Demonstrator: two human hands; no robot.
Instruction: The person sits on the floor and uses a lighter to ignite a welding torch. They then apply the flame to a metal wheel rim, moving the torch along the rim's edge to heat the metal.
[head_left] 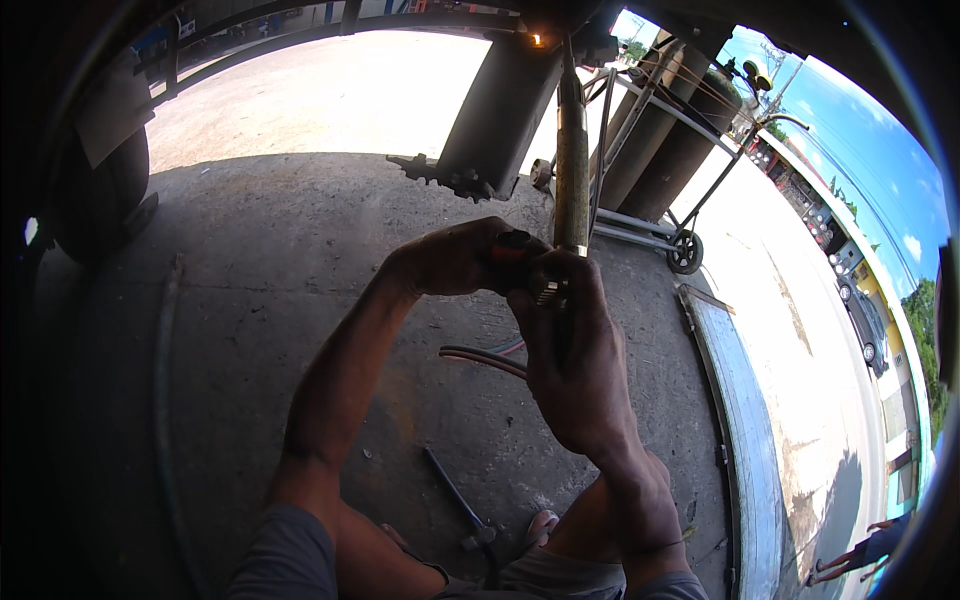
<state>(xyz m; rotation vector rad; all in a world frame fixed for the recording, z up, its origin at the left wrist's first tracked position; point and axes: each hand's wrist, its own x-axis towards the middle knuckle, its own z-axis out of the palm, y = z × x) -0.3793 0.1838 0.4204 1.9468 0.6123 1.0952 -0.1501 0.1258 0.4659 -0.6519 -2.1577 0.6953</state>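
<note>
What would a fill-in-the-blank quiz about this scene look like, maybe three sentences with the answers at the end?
1. A ribbed silvery metal part sits between the thumb and forefinger of the person's ____ hand.
2. The small glowing spot near the top edge of the view is ____ in colour.
3. The cart that carries the tall gas cylinders rests on round ____.

Missing words: right; orange; wheels.
</note>
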